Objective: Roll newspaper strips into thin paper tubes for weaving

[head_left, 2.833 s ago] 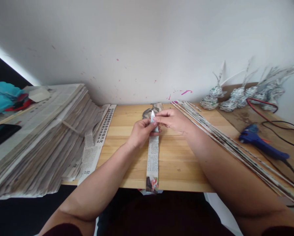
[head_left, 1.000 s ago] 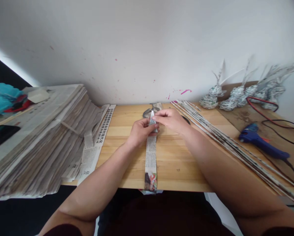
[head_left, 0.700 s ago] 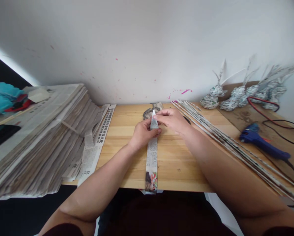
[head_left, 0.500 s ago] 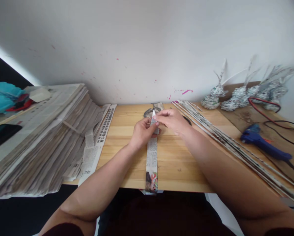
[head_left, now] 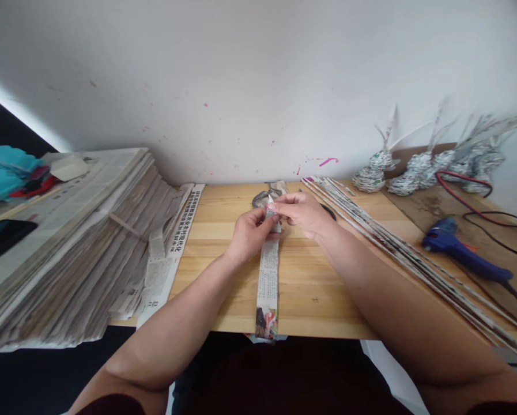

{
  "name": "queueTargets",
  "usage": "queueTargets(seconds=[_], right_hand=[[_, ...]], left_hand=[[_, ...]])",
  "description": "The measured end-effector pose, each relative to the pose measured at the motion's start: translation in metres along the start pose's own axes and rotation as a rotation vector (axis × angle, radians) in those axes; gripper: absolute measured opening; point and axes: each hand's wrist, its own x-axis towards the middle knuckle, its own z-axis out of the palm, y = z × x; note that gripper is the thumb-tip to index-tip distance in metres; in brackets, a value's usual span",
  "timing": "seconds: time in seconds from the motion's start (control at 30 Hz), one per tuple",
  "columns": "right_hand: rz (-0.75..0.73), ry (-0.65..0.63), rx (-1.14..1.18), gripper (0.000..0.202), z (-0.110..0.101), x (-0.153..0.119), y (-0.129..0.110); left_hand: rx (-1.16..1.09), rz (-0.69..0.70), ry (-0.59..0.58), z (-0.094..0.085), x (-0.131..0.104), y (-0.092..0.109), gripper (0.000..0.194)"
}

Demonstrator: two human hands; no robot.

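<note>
A long newspaper strip runs from my fingers toward me, its printed picture end hanging at the table's front edge. My left hand pinches the strip near its far end, thumb on top. With thumb and fingertips closed, my right hand grips the same strip at its pointed white tip. Just beyond the hands lies a pair of scissors, its handles partly covered. A dark curved object shows behind my right wrist, mostly hidden.
Left stands a tall newspaper stack with a phone on top. Along the right lie thin rolled paper sticks. Beyond them are a blue glue gun with cables and several woven paper figures by the wall.
The white tip of the strip has become shorter above my fingers, and the strip has shifted slightly right. Both hands stay in nearly the same place.
</note>
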Motion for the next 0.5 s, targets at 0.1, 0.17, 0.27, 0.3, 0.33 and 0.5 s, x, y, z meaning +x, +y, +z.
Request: queueTargets(seconds=[0.1,0.17,0.27,0.3,0.33,0.5], right_hand=[[0.039,-0.001,0.028,0.022,-0.001,0.001,0.001],[0.053,0.002,0.031,0.025,0.001,0.001,0.001],[0.018,0.019,0.009,0.027,0.004,0.001,0.002],[-0.007,0.028,-0.004,0.027,0.005,0.001,0.003],[-0.041,0.038,-0.021,0.026,0.005,0.001,0.005],[-0.195,0.015,-0.096,0.022,0.005,0.003,0.016]], left_hand=[[-0.022,0.000,0.013,0.001,0.001,-0.001,0.037],[-0.013,-0.012,0.030,0.002,0.001,-0.001,0.039],[0.027,-0.024,0.067,0.002,0.000,0.001,0.039],[0.041,-0.022,0.080,0.002,0.000,0.001,0.038],[0.054,-0.016,0.091,0.002,-0.001,0.002,0.037],[0.090,0.000,0.091,0.002,-0.001,-0.001,0.035]])
